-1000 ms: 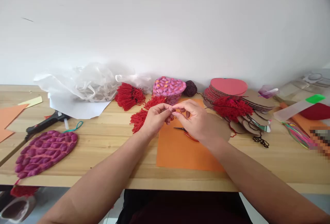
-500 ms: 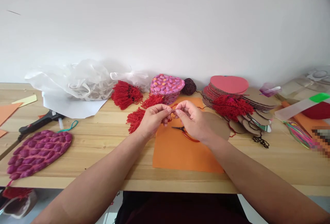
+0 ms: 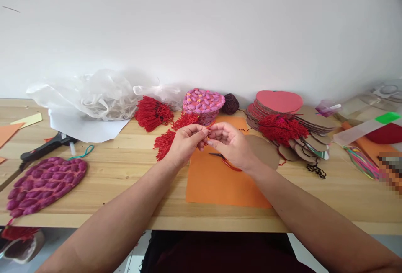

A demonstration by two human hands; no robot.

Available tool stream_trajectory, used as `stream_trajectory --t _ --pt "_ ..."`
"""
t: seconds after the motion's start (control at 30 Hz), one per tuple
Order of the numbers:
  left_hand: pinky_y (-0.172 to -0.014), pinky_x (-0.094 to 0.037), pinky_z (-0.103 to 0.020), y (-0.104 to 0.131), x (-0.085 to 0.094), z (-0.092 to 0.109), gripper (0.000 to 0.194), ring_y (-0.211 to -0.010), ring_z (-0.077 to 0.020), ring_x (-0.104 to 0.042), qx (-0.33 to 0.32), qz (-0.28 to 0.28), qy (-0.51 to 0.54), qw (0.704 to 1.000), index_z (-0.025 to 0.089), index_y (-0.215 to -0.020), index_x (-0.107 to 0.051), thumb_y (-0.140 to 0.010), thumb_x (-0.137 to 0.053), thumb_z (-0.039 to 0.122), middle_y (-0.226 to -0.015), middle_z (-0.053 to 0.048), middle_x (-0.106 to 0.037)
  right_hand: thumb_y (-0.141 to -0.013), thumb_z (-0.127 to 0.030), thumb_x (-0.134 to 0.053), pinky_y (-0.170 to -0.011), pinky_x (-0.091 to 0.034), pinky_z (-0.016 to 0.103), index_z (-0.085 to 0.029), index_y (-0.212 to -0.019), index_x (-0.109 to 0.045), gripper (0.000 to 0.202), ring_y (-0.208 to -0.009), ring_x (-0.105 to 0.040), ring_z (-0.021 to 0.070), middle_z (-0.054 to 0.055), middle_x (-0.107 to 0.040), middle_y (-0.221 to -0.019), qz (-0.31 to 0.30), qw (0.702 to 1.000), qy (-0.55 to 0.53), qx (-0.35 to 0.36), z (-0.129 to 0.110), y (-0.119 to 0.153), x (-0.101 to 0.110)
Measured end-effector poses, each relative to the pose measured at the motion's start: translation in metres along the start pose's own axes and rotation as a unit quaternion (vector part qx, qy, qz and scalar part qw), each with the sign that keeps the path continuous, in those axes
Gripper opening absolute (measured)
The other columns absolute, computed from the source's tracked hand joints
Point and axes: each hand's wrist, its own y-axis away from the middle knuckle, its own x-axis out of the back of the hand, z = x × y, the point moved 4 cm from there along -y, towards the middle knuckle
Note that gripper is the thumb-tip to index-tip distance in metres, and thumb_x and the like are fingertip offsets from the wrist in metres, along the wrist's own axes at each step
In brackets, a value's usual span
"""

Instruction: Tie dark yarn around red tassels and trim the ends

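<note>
My left hand (image 3: 190,140) and my right hand (image 3: 230,142) meet above an orange sheet (image 3: 226,185), thumbs and fingers pinched together. Between them runs a thin piece of red yarn (image 3: 211,126), mostly hidden by the fingers. Under my right hand lies a pair of scissors (image 3: 232,166) with red handles, partly covered. Red yarn tassels (image 3: 165,142) rest just left of my left hand, and another tassel bundle (image 3: 153,113) is behind them. A dark yarn ball (image 3: 231,104) sits beyond the hands, its strand trailing right.
At the left are a purple beaded-looking heart (image 3: 47,185), a black glue gun (image 3: 48,146) and a crumpled plastic bag (image 3: 91,95). To the right stand stacked red-topped cardboard hearts (image 3: 278,102) with a red yarn bundle (image 3: 282,130) against them. A pink patterned heart (image 3: 204,101) leans at the back.
My hands have drawn closer together, and the fingers of my right hand now touch those of my left. The view has shifted slightly.
</note>
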Motion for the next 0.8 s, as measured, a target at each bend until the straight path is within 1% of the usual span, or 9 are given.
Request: stream_trajectory --t 0.1,0.2,0.4,0.5,0.63,0.8 --pt "-0.044 -0.039 -0.020 0.000 0.000 0.000 0.029 -0.046 -0.0078 -0.050 -0.008 0.000 -0.013 1.000 0.015 -0.072 -0.067 -0.067 -0.082 0.040 -0.057 -0.001 -0.063 -0.080 -0.032 -0.076 -0.078 -0.057 0.033 -0.022 -0.104 -0.062 0.030 -0.086 -0.069 0.0167 0.004 -0.072 -0.094 0.014 0.999 0.043 0.016 -0.002 0.002 0.001" --pt "-0.044 -0.040 -0.020 -0.001 0.001 -0.001 0.029 -0.047 -0.0079 -0.049 -0.019 0.000 -0.024 1.000 0.014 -0.072 -0.068 -0.068 -0.081 0.039 -0.057 -0.001 -0.061 -0.081 -0.033 -0.077 -0.080 -0.058 0.035 -0.022 -0.099 -0.067 0.024 -0.086 -0.071 0.0177 0.005 -0.074 -0.095 0.044 0.995 0.083 0.030 -0.004 0.003 0.004" --pt "-0.045 -0.040 -0.020 -0.001 -0.001 0.000 0.029 -0.045 -0.0074 -0.050 -0.042 -0.030 -0.076 0.996 0.013 -0.075 -0.068 -0.074 -0.077 0.040 -0.059 -0.001 -0.062 -0.080 -0.033 -0.077 -0.079 -0.058 0.035 -0.021 -0.088 -0.073 0.015 -0.081 -0.072 0.0179 0.004 -0.077 -0.088 0.055 0.998 0.029 -0.006 0.001 0.000 0.008" --pt "-0.046 -0.040 -0.020 -0.001 0.000 0.000 0.028 -0.046 -0.0074 -0.051 -0.034 -0.031 -0.081 0.996 0.013 -0.076 -0.067 -0.075 -0.075 0.040 -0.059 0.000 -0.062 -0.080 -0.033 -0.075 -0.079 -0.058 0.035 -0.023 -0.085 -0.075 0.012 -0.079 -0.071 0.0180 0.003 -0.077 -0.086 0.072 0.996 0.055 0.021 -0.001 0.000 0.010" --pt "-0.046 -0.040 -0.020 -0.001 0.000 -0.001 0.028 -0.046 -0.0071 -0.051 -0.024 -0.027 -0.079 0.996 0.012 -0.076 -0.067 -0.074 -0.075 0.039 -0.060 -0.001 -0.063 -0.083 -0.033 -0.071 -0.075 -0.057 0.034 -0.023 -0.083 -0.072 0.010 -0.078 -0.069 0.0179 0.003 -0.074 -0.084 0.095 0.989 0.105 0.049 -0.002 0.000 0.012" --pt "-0.045 -0.036 -0.019 0.000 0.001 0.000 0.027 -0.045 -0.0065 -0.050 -0.013 -0.005 -0.069 0.997 0.013 -0.075 -0.065 -0.073 -0.075 0.038 -0.060 0.000 -0.063 -0.085 -0.034 -0.068 -0.071 -0.055 0.031 -0.023 -0.083 -0.064 0.012 -0.074 -0.064 0.0159 0.002 -0.069 -0.081 0.098 0.990 0.087 0.059 -0.009 0.002 0.012"
